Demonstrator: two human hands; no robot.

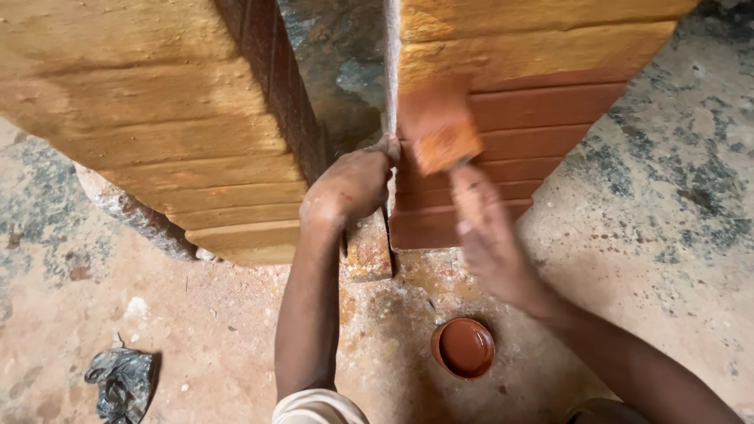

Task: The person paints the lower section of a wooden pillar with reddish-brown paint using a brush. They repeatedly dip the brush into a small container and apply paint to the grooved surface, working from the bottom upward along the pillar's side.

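Observation:
My right hand [487,235] grips a wide paintbrush [438,132] whose bristles are loaded with red-brown paint; it is blurred and pressed against the grooved face of a wooden panel [542,118]. The panel's lower part is red-brown, its upper part still yellow-ochre. My left hand [351,186] rests on the panel's left edge, fingers curled around it. A small round bowl of red-brown paint [463,347] sits on the floor just below my right forearm.
A second yellow-ochre grooved panel [149,126] stands at the left, with a dark gap between the two. A crumpled black plastic bag [122,381] lies on the stained concrete floor [675,196] at bottom left.

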